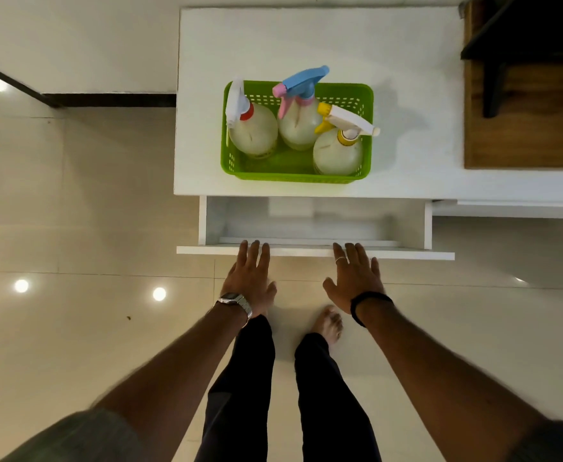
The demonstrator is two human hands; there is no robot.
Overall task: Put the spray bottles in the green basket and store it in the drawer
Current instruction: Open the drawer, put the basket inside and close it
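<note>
A green basket (293,173) stands on the white cabinet top (306,38). Three spray bottles stand upright inside it: one with a white and red head (252,133) at the left, one with a blue and pink head (298,123) in the middle, one with a yellow and white head (336,151) at the right. Below the cabinet top a white drawer (313,251) stands partly pulled out, nothing visible inside. My left hand (248,278) and my right hand (355,281) lie flat with fingers spread, fingertips over the drawer's front edge.
A wooden board (523,135) with a dark object (523,35) lies on the cabinet top at the right. Glossy tiled floor (73,295) spreads to the left and below. My legs and bare feet stand just in front of the drawer.
</note>
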